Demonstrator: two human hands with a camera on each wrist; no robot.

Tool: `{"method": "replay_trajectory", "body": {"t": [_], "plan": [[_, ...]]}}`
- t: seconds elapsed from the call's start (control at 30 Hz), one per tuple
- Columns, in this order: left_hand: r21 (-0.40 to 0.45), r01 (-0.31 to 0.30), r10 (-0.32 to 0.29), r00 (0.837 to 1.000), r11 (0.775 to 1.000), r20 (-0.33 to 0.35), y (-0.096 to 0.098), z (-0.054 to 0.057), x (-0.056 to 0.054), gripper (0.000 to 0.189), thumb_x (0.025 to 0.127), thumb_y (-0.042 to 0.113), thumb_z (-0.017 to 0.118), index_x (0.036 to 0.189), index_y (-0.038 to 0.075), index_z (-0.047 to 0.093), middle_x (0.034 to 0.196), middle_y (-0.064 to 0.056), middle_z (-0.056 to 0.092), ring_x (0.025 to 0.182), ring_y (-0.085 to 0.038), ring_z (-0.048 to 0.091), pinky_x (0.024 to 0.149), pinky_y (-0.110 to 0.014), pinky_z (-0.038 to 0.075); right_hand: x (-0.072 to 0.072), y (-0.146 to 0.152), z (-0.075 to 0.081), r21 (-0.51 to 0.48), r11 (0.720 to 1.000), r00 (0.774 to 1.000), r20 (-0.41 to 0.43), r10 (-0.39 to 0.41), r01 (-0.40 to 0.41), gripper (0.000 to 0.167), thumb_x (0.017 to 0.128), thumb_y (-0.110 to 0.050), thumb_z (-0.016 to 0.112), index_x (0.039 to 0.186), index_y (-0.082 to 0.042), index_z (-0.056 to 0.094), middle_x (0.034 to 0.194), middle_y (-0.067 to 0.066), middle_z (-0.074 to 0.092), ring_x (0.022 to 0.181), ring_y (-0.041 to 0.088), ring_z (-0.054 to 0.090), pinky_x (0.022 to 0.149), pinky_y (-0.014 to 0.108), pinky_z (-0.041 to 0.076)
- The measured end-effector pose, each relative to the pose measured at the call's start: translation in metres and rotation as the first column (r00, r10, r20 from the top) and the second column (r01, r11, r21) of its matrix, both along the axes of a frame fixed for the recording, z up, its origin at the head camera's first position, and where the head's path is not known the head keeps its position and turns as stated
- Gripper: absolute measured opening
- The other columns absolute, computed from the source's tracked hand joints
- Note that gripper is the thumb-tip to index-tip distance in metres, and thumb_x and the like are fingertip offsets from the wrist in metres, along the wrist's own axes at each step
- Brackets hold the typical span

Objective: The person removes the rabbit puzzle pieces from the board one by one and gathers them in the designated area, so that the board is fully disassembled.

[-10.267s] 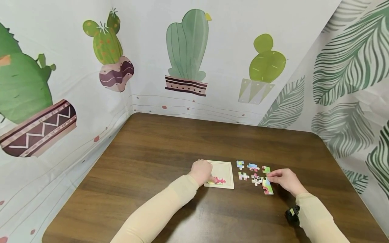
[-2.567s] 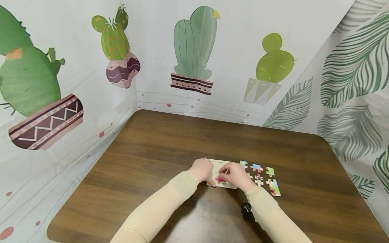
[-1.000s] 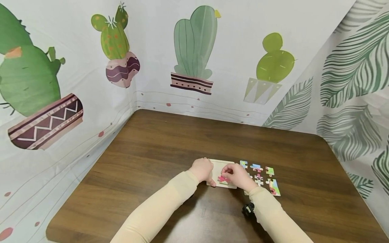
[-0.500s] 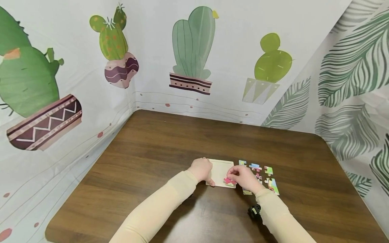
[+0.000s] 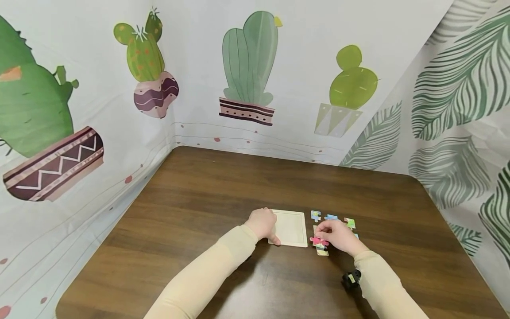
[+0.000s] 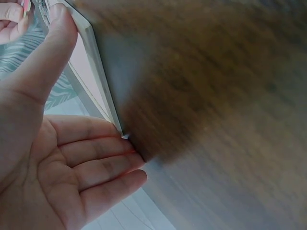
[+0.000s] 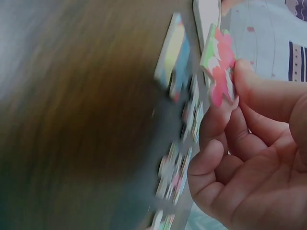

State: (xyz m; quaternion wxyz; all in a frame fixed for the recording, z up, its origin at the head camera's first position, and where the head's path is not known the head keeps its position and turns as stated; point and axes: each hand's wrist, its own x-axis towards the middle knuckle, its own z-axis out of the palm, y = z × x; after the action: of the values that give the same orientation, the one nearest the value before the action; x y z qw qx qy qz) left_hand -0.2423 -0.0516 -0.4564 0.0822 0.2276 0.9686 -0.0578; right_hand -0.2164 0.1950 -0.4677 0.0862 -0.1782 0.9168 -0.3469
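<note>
A shallow, pale puzzle tray [image 5: 291,228] lies on the table with no pieces inside. My left hand [image 5: 262,223] rests along its left side. In the left wrist view the thumb [image 6: 53,48] touches one corner and the fairly straight fingers [image 6: 103,167] touch the other. To the right of the tray, my right hand [image 5: 340,235] pinches a pink, white and green jigsaw piece [image 7: 219,67] between thumb and fingertips. That piece is raised over a yellow-and-blue jigsaw piece [image 7: 172,50] on the table. The right hand covers some other pieces in the head view.
Several loose jigsaw pieces lie right of the tray, among them a blue one [image 5: 316,215] and a green one [image 5: 349,222]. The brown wooden table [image 5: 223,186] meets a cactus-printed cloth [image 5: 191,79] at its back and left edges.
My right hand has taken the pink jigsaw piece out of the tray and carried it right, over the loose pieces. The left hand has stayed at the tray's left side.
</note>
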Motion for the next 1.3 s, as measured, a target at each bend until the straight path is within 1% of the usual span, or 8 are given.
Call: {"method": "replay_trajectory", "body": {"t": [0.13,0.2,0.23,0.33,0.43,0.6,0.87,1.3], "plan": [[-0.001,0.01,-0.01,1.0,1.0,-0.024,-0.001,0.001,0.0,0.068,0.055,0.069,0.077,0.096,0.014,0.071,0.098,-0.003,0.066,0.092,-0.02,0.064,0.067,-0.032,0.054,0.001,0.014,0.001,-0.009,1.0,1.0,0.005,0.017,-0.017,0.005,0.084,-0.005,0.068,0.08,-0.004,0.066,0.07,-0.002,0.059,0.063,0.008,0.05,0.065,0.027,0.043],[-0.002,0.011,-0.011,0.999,1.0,-0.031,-0.001,0.001,0.001,0.069,0.055,0.069,0.077,0.096,0.014,0.071,0.098,-0.004,0.066,0.091,-0.021,0.064,0.066,-0.032,0.054,0.001,0.019,0.002,-0.01,1.0,1.0,0.005,0.024,-0.024,0.006,0.084,-0.005,0.068,0.079,-0.005,0.065,0.068,-0.002,0.059,0.063,0.007,0.05,0.084,0.036,0.045],[-0.004,0.011,-0.011,0.999,1.0,-0.034,-0.001,0.002,0.001,0.069,0.055,0.069,0.077,0.096,0.014,0.071,0.098,-0.004,0.066,0.091,-0.021,0.064,0.066,-0.032,0.054,0.001,0.022,0.002,-0.007,1.0,1.0,0.008,0.026,-0.026,0.006,0.084,-0.005,0.068,0.079,-0.005,0.066,0.067,-0.002,0.058,0.062,0.007,0.05,0.084,0.038,0.044],[-0.007,0.008,-0.009,0.999,1.0,-0.032,-0.001,0.004,0.001,0.069,0.055,0.069,0.077,0.096,0.013,0.071,0.097,-0.004,0.066,0.09,-0.021,0.064,0.066,-0.032,0.054,0.003,0.03,0.004,-0.007,1.0,0.999,0.033,0.028,-0.027,0.005,0.085,-0.007,0.067,0.08,-0.004,0.067,0.068,-0.002,0.059,0.061,0.006,0.05,0.083,0.036,0.045],[-0.01,0.009,-0.01,1.0,1.0,-0.027,-0.002,0.005,0.002,0.069,0.056,0.069,0.076,0.096,0.013,0.071,0.097,-0.004,0.066,0.09,-0.02,0.064,0.066,-0.032,0.054,0.007,0.038,0.005,-0.024,1.0,0.996,0.082,0.021,-0.019,0.005,0.086,-0.007,0.067,0.081,-0.004,0.066,0.067,-0.001,0.057,0.056,0.007,0.047,0.056,0.025,0.041],[-0.01,0.017,-0.018,0.999,1.0,-0.028,-0.003,0.005,0.002,0.069,0.056,0.069,0.076,0.097,0.013,0.071,0.097,-0.003,0.066,0.091,-0.02,0.064,0.067,-0.032,0.054,0.01,0.048,0.004,-0.013,1.0,0.994,0.105,0.009,-0.008,0.005,0.086,-0.007,0.067,0.082,-0.004,0.066,0.068,-0.002,0.055,0.053,0.006,0.043,0.046,0.023,0.038],[0.007,0.021,-0.021,0.999,1.0,-0.037,-0.007,0.003,0.001,0.069,0.055,0.068,0.077,0.095,0.013,0.071,0.095,-0.003,0.065,0.089,-0.02,0.064,0.066,-0.033,0.054,0.015,0.048,-0.002,0.043,0.999,0.996,0.09,-0.027,0.023,0.006,0.084,-0.004,0.067,0.079,-0.007,0.067,0.07,-0.001,0.059,0.061,0.009,0.047,0.057,0.025,0.041],[0.008,0.026,-0.026,0.999,1.0,-0.034,-0.006,0.003,0.001,0.069,0.056,0.068,0.076,0.096,0.013,0.071,0.096,-0.004,0.065,0.089,-0.02,0.063,0.068,-0.032,0.054,0.02,0.041,-0.007,0.111,0.985,0.989,0.046,-0.141,0.135,0.007,0.082,-0.007,0.071,0.076,-0.01,0.067,0.07,-0.002,0.059,0.063,0.014,0.047,0.057,0.028,0.038]]}}
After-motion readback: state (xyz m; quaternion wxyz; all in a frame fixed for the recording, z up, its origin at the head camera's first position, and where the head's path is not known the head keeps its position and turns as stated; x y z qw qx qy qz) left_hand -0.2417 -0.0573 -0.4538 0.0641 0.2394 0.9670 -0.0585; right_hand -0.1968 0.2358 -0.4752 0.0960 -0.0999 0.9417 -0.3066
